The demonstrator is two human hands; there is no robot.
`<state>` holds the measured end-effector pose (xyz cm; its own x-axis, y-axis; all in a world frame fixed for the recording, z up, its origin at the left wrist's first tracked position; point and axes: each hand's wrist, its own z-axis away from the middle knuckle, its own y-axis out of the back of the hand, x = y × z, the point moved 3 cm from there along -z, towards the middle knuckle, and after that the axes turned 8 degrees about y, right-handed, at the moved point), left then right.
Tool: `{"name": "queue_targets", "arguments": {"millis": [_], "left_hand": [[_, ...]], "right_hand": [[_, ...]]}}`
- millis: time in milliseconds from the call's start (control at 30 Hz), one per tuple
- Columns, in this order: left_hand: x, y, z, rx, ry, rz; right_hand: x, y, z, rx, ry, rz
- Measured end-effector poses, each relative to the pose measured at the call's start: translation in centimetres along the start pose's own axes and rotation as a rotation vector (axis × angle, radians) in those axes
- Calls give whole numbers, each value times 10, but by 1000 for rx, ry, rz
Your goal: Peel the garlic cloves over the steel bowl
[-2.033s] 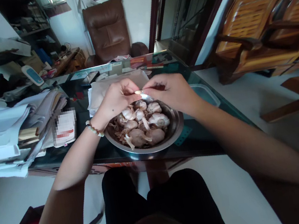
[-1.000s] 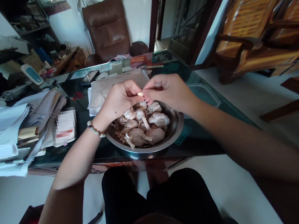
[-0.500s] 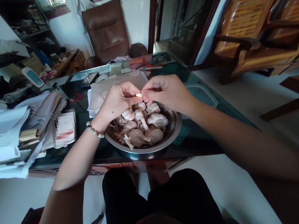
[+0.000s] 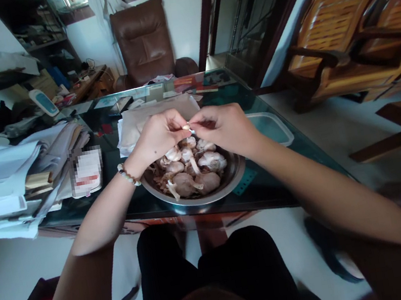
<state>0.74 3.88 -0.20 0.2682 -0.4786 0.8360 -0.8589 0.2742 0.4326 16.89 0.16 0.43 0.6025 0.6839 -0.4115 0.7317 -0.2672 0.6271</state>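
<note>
Left hand (image 4: 158,137), a bracelet of pale green and brown beads (image 4: 127,176) at its wrist, and right hand (image 4: 224,125) together above the bowl, fingertips of both closed on a small cream-coloured garlic clove (image 4: 186,129) from opposite sides, with no gap between the hands at that point. Wrists raised and fingers curled inward, a hold apparently suited to fine finger control over so small a piece. Directly beneath, a round stainless steel bowl (image 4: 208,198), near the front edge of a dark glass-topped table (image 4: 269,194), heaped with whole purplish-white garlic bulbs (image 4: 212,161) and loose tan papery skins (image 4: 159,176). Its place under the hands probably a matter of short reach, and of keeping anything dropped off the glass. Behind it, toward the far edge, a folded sheet of off-white paper (image 4: 157,119), possibly there as a spare surface. Just beyond the bowl's right side, a clear plastic food container (image 4: 271,128), and touching distance from the rim, a small teal perforated strip (image 4: 244,181). Along the left edge, a tall stack of white papers and folders (image 4: 2,183), well apart from the bowl, leaving the centre of the table for handwork. Past the far edge, a brown leather armchair (image 4: 142,42); off to the right, slatted orange-brown wooden chairs (image 4: 343,39).
</note>
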Motion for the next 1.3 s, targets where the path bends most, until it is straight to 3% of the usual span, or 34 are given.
{"name": "queue_targets", "arguments": {"millis": [200,467,867,1167,1300], "left_hand": [[1,1,2,29,-23,-104],[-1,0,-1,-18,-12,-32],[15,-1,9,56,-61,-351],[5,-1,-3,-81,41,109],[4,2,-5,-74,78,184]], "right_hand": [[0,-2,2,-19,65,133],[-1,2,1,-13,89,165],[-7,-5,5,-133,258,527],[8,5,-3,-50,40,302],[11,6,-4,-54,53,135]]}}
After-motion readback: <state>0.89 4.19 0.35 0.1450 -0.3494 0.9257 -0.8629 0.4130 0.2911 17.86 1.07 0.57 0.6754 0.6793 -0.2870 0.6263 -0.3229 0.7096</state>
